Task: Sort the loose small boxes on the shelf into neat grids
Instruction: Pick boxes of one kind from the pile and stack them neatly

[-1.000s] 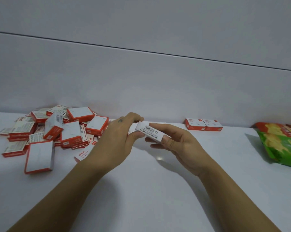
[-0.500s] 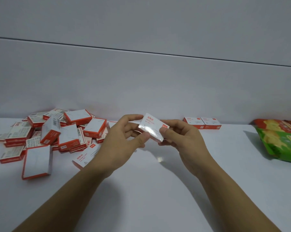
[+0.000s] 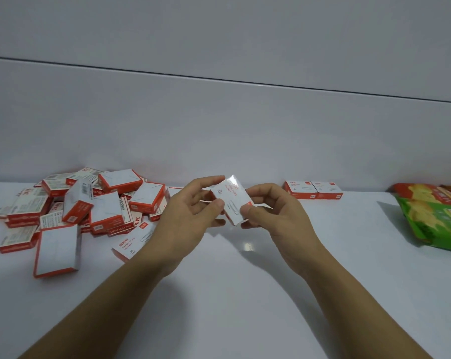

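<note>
both hands, left hand (image 3: pixel 190 216) and right hand (image 3: pixel 276 216), pinch one paper clip box (image 3: pixel 230 200) above the shelf (image 3: pixel 245 294) middle. two placed boxes (image 3: pixel 313 189) sit at the back edge; the loose pile (image 3: pixel 84 208) remains far left.

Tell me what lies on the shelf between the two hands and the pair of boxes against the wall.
Nothing: the head view shows bare white shelf between the right hand and the paired boxes.

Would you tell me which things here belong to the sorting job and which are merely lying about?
Job: held box in left hand and right hand; loose pile; two lined-up boxes.
Lying about: snack bags.
</note>
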Demonstrator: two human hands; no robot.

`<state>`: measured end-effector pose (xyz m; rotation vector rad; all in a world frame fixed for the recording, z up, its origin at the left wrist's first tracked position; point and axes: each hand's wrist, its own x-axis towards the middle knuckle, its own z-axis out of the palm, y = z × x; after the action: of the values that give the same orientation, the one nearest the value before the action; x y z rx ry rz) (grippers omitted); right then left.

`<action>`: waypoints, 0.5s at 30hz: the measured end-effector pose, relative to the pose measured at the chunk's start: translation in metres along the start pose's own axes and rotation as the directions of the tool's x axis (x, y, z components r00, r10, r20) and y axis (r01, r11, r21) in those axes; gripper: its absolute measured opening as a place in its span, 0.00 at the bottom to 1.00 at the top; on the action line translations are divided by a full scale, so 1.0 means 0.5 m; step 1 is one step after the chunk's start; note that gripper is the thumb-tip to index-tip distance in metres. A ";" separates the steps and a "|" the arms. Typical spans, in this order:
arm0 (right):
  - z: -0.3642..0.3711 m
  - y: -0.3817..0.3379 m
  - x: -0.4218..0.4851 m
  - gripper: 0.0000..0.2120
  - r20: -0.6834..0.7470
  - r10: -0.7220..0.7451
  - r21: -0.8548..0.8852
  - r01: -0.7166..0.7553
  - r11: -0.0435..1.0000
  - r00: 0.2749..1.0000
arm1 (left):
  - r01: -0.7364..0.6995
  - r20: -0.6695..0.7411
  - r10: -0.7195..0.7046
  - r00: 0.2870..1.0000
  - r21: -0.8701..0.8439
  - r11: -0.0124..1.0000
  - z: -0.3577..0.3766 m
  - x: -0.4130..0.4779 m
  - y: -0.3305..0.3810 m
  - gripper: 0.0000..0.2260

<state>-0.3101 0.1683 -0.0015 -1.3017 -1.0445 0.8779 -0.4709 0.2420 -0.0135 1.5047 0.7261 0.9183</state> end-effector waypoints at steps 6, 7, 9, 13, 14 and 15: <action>-0.011 -0.009 -0.002 0.11 -0.086 -0.091 -0.158 0.077 0.984 0.992 | -0.061 0.066 0.047 0.997 0.230 0.971 0.000 -0.001 -0.003 0.23; -0.014 -0.010 -0.002 0.13 -0.055 -0.117 -0.220 0.103 0.970 0.992 | -0.072 0.049 0.061 0.997 0.270 0.960 0.001 -0.001 -0.004 0.22; -0.020 -0.008 0.000 0.21 0.035 -0.142 -0.355 0.145 0.924 0.989 | -0.091 0.015 0.091 0.996 0.355 0.930 0.005 0.000 -0.007 0.20; -0.024 0.007 0.008 0.26 0.146 -0.243 -0.665 0.277 0.694 0.959 | -0.119 -0.043 0.166 0.985 0.528 0.841 0.009 -0.001 -0.011 0.21; -0.024 0.009 0.011 0.25 0.160 -0.263 -0.711 0.296 0.638 0.951 | -0.137 -0.040 0.195 0.980 0.573 0.808 0.012 -0.001 -0.013 0.21; -0.024 0.010 0.012 0.24 0.173 -0.278 -0.759 0.308 0.574 0.945 | -0.157 -0.031 0.222 0.975 0.612 0.775 0.016 -0.002 -0.014 0.22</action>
<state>-0.2967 0.1708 -0.0054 -1.7438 -1.7287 0.1400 -0.4642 0.2380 -0.0208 2.1457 1.0228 0.9662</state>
